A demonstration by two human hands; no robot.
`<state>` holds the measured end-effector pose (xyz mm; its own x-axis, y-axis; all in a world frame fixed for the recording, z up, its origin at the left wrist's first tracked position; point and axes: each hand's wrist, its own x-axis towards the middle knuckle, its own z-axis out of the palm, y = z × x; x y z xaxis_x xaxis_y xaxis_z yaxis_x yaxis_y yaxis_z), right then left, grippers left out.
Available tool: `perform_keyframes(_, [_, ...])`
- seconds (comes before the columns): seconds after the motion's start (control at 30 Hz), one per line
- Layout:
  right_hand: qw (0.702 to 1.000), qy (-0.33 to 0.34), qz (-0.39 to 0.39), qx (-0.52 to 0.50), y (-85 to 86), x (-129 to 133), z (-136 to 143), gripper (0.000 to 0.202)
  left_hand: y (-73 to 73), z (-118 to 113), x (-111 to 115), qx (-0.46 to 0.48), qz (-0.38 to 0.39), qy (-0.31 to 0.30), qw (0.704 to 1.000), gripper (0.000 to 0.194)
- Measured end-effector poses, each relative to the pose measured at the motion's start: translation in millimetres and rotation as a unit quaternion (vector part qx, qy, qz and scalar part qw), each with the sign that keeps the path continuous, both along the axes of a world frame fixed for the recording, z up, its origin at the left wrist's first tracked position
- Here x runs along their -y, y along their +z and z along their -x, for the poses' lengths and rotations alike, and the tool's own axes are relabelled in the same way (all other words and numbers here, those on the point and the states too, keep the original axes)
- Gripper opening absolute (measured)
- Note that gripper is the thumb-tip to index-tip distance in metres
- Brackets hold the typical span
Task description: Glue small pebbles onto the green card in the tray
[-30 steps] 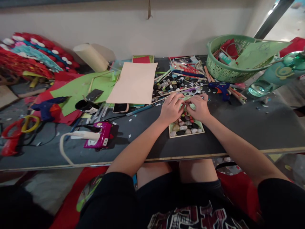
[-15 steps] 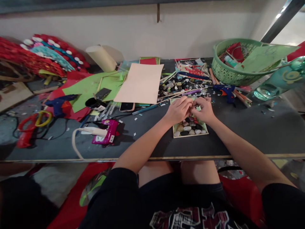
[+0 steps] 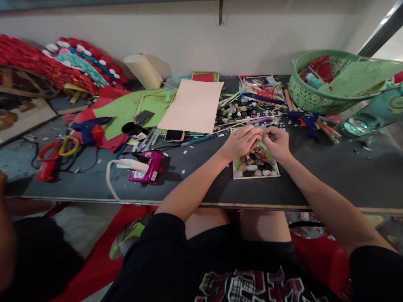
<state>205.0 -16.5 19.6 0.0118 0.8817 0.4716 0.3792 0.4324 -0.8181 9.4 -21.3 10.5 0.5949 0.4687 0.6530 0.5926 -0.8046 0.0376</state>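
A shallow pale-edged tray [image 3: 256, 178] lies near the front of the dark table, filled with rows of smooth pebbles [image 3: 252, 167] in white, black, brown and red. Over its far half, my left hand [image 3: 242, 142] is closed, its fingers bent and pressed together. My right hand [image 3: 278, 143] meets it from the other side in a pinch, thumb against forefinger. Whatever sits between the fingertips is too small or hidden to make out. Just beyond my hands is a heap of loose pebbles [image 3: 234, 110], with thin sticks and a purple pen [image 3: 262, 120] beside it.
Glue guns lie left [image 3: 90, 129] and right [image 3: 304, 119]. A magenta power adapter [image 3: 151, 167], red-handled scissors [image 3: 48, 161] and a phone [image 3: 174, 136] are to the left. Further back are a cream sheet [image 3: 192, 107], a green basket [image 3: 330, 100] and a bottle [image 3: 362, 117]. Another person's arm [image 3: 6, 235] shows at lower left.
The view has shifted slightly, moving the table's contents rightward. My fingertips have drawn a little apart and up from the pebbles. At far left, more of another person's arm has come into view.
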Motion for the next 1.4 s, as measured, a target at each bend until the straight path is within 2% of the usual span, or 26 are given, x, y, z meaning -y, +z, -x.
perform_keyframes(0.07, [0.997,-0.070,-0.007,-0.008,0.9,-4.7,-7.6,0.017,1.6,0.4,1.4,0.048,0.017,0.024,0.998,0.025])
perform_keyframes(0.13, [0.993,-0.107,-0.030,0.030,1.4,-8.7,-15.9,0.019,0.9,2.4,-1.1,0.118,0.052,0.062,0.990,0.026])
perform_keyframes(0.2, [0.986,-0.096,-0.066,0.123,-0.3,-10.6,-21.9,0.019,-3.9,5.5,-8.5,0.180,0.108,0.080,0.975,0.029])
perform_keyframes(0.27, [0.968,-0.061,-0.093,0.225,-4.3,-10.6,-23.6,0.016,-12.1,8.5,-18.5,0.213,0.170,0.067,0.960,0.030])
perform_keyframes(0.37, [0.950,-0.021,-0.096,0.297,-9.4,-9.3,-20.0,0.013,-24.5,10.4,-30.4,0.226,0.229,0.050,0.945,0.025])
perform_keyframes(0.47, [0.960,-0.004,-0.100,0.262,-7.5,-7.7,-15.0,0.016,-29.2,9.5,-33.6,0.178,0.224,0.055,0.957,0.018])
perform_keyframes(0.6, [0.970,0.025,-0.123,0.210,-1.6,-5.3,-10.1,0.016,-26.6,8.6,-31.8,0.107,0.194,0.045,0.974,0.023])
perform_keyframes(0.73, [0.967,0.012,-0.125,0.223,-2.0,-2.1,-7.1,0.017,-25.2,8.7,-31.0,0.113,0.210,0.022,0.971,0.023])
perform_keyframes(0.87, [0.962,0.006,-0.118,0.245,-1.6,0.7,-3.9,0.019,-27.9,6.4,-32.2,0.165,0.246,0.018,0.955,0.027])
perform_keyframes(0.97, [0.963,0.019,-0.151,0.223,-0.7,1.3,-2.5,0.026,-32.7,10.2,-42.0,0.238,0.266,0.035,0.934,0.025])
perform_keyframes(1.03, [0.964,0.000,-0.185,0.189,-1.6,0.1,-4.2,0.030,-35.5,21.2,-54.1,0.310,0.273,0.075,0.908,0.033])
perform_keyframes(1.1, [0.966,-0.039,-0.201,0.156,-4.0,-2.9,-8.0,0.031,-35.6,39.0,-66.8,0.369,0.241,0.142,0.886,0.038])
perform_keyframes(1.17, [0.970,-0.067,-0.189,0.140,-7.9,-7.3,-12.2,0.031,-32.1,57.5,-76.1,0.340,0.195,0.186,0.901,0.031])
perform_keyframes(1.23, [0.973,-0.069,-0.175,0.136,-12.4,-12.4,-15.1,0.033,-25.6,69.0,-80.6,0.303,0.178,0.213,0.912,0.029])
perform_keyframes(1.33, [0.970,-0.049,-0.187,0.146,-18.6,-19.0,-16.7,0.031,-13.7,66.1,-84.4,0.234,0.199,0.228,0.924,0.029])
perform_keyframes(1.4, [0.966,-0.046,-0.194,0.164,-21.4,-21.9,-17.2,0.026,-6.1,55.4,-90.4,0.186,0.208,0.206,0.938,0.030])
